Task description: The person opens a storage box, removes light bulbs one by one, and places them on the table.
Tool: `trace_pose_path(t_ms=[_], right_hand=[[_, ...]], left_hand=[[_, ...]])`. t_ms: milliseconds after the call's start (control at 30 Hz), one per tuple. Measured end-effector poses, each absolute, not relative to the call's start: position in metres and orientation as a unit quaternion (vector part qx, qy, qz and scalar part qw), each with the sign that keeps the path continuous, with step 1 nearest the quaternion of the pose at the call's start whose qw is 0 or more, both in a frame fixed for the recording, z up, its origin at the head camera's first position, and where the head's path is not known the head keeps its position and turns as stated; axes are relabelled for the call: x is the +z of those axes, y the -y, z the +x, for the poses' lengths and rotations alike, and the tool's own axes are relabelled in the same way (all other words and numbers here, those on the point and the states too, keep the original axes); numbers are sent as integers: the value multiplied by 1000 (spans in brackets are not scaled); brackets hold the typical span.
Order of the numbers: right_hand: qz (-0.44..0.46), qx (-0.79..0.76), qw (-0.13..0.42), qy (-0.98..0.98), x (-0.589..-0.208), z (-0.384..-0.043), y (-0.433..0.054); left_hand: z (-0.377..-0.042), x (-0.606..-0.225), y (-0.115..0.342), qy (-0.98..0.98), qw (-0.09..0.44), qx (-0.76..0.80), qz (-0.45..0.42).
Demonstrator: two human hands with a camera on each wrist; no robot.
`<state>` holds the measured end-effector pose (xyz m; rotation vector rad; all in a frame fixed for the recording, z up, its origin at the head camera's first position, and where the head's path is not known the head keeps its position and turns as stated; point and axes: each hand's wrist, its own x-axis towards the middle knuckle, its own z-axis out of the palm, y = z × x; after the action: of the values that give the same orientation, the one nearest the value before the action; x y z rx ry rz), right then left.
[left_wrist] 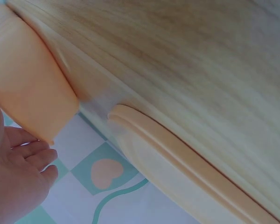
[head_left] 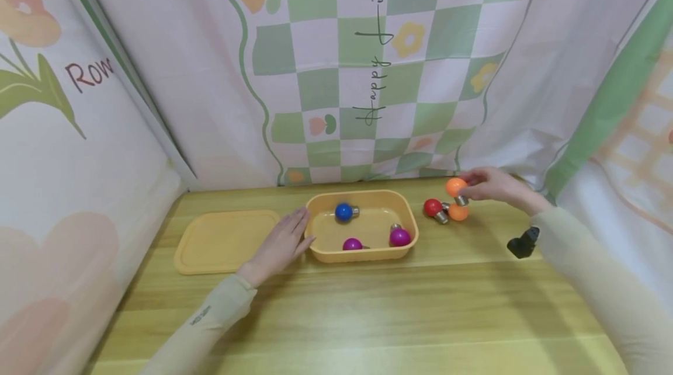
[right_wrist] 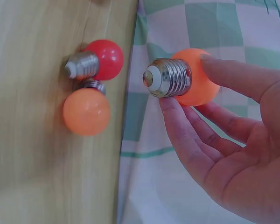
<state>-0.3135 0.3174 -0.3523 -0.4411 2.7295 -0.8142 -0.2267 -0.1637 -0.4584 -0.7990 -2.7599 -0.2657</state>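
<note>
My right hand (head_left: 491,186) pinches an orange light bulb (right_wrist: 196,77) between thumb and fingers, its metal screw base pointing away from the palm. Below it on the table lie a red bulb (head_left: 433,207) and another orange bulb (head_left: 458,212), close together. My left hand (head_left: 281,242) rests against the left end of a yellow plastic container (head_left: 363,256), fingers extended along its rim. Inside that container are a blue bulb (head_left: 344,212) and two magenta bulbs, one at the front wall (head_left: 352,244) and one at the right (head_left: 400,238).
A flat yellow lid (head_left: 226,240) lies on the wooden table (head_left: 336,316), left of the container and beside my left hand. Printed curtains (head_left: 363,71) hang along the back and sides. A small black object (head_left: 523,243) shows at my right wrist.
</note>
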Motion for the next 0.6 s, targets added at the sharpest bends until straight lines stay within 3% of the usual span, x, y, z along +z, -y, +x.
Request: trace_pose_path(t_ms=[600], right_hand=[[-95, -305, 133, -938, -375, -309, -353]], left_hand=[[-224, -456, 164, 950, 124, -91, -272]])
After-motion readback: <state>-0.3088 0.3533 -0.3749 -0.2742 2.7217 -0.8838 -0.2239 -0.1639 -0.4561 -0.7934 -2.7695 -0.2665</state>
